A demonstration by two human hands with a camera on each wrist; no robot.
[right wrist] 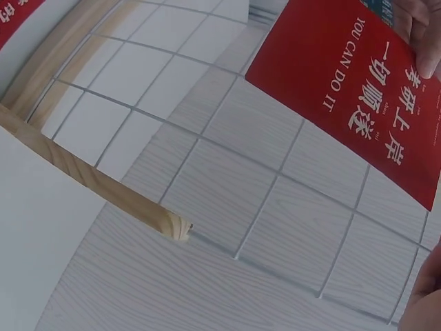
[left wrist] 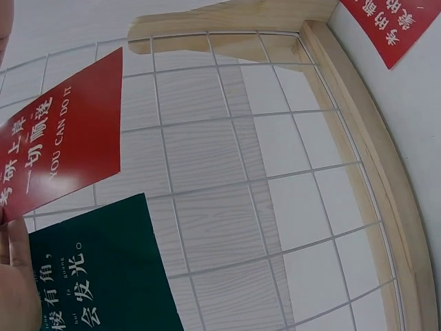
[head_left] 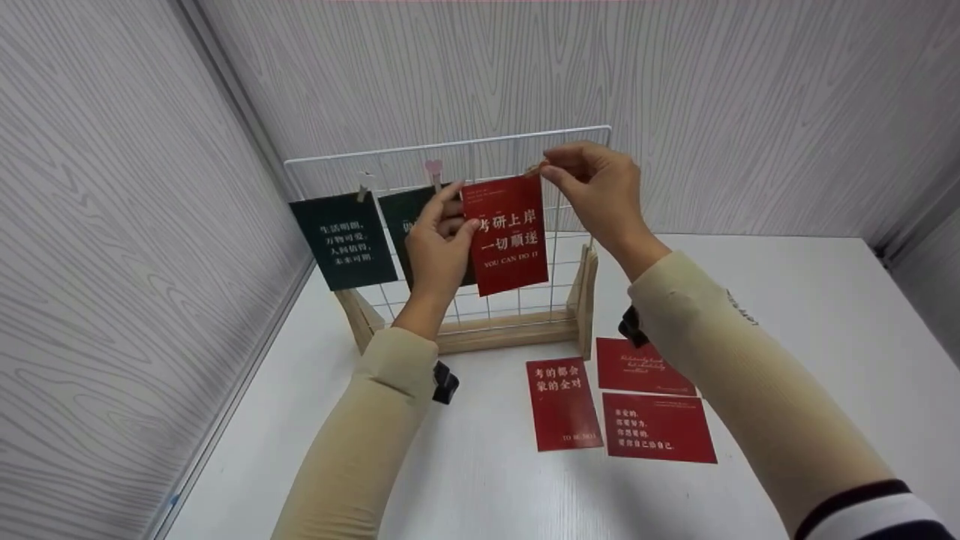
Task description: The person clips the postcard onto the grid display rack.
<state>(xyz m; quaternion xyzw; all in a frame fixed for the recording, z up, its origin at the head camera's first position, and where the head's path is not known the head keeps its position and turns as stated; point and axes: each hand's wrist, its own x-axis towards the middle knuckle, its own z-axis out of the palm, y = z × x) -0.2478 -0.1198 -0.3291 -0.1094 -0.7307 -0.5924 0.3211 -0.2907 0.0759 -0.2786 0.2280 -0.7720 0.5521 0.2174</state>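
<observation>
- While, in the head view, the left hand (head_left: 439,247) pinches the left edge of a red card (head_left: 514,240) between thumb and fingers, the right hand (head_left: 600,191) pinches a small peg (head_left: 535,169) at its upper right corner.
- Upright before the right half of a wire grid (head_left: 517,135), the red card partly overlaps a green card (head_left: 397,217) under a heart peg (head_left: 433,168); another green card (head_left: 343,244) hangs farther left.
- Beneath, the grid has a wooden base (head_left: 510,334); three loose cards, also red, lie on the table (head_left: 480,465).
- From the left wrist, the left fingers touch the red card's edge, just beside a green card.
- From the right wrist, the left thumb presses the red card's face; the right hand is cropped, so its grip cannot be told there.
</observation>
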